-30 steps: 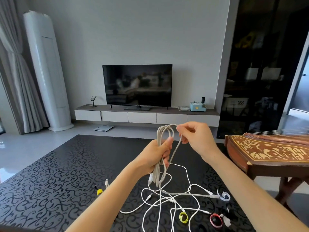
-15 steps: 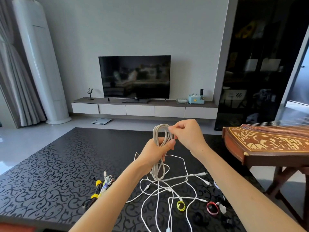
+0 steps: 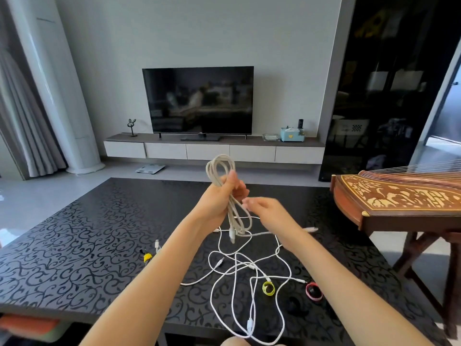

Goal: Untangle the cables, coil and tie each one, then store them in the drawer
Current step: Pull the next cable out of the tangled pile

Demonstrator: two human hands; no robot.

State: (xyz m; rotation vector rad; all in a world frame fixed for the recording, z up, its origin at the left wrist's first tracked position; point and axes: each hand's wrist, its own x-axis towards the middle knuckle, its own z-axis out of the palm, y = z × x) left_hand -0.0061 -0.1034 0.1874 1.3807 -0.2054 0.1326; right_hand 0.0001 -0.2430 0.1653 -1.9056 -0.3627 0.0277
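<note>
Head view. Left hand (image 3: 220,197) raised above the tabletop (image 3: 74,233), fingers and thumb curled round the middle of a coiled grey-white cable (image 3: 219,168); loops standing above the fist, loose ends and a plug hanging below it, clear of the surface. Right hand (image 3: 268,212) just beside the hanging strands, motion-blurred, fingers loosely extended toward them; impossible to tell whether pinching a strand or merely touching.

Beneath both hands, on the black patterned tabletop: a tangle of white cables (image 3: 235,264), uncoiled and crossing one another, with one strand running out past the right wrist. Near the tangle's right edge: a yellow tie loop (image 3: 268,288), a red tie loop (image 3: 313,291) and a dark loop (image 3: 295,304), lying apart from each other. Left of the left forearm: a small bundle with a yellow band (image 3: 147,257).

Background: television (image 3: 198,99) on a low cabinet with drawers (image 3: 207,151), all closed; stringed instrument (image 3: 399,201) on a stand at right.
</note>
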